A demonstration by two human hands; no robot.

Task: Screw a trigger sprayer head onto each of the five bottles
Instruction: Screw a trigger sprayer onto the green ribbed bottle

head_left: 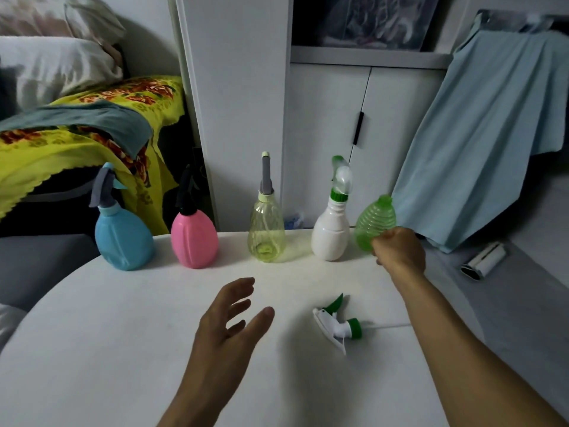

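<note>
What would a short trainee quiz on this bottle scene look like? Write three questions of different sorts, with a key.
1. True or false: the green ribbed bottle already has a sprayer head on it.
2. Which hand grips the green ribbed bottle? A) left hand B) right hand C) neither
3. Fill in: the loose sprayer head lies on the ____ table.

Key
1. False: its neck is bare, while the blue bottle, pink bottle, yellow bottle and white bottle carry heads.
2. B; the left hand hovers open.
3. white
</note>
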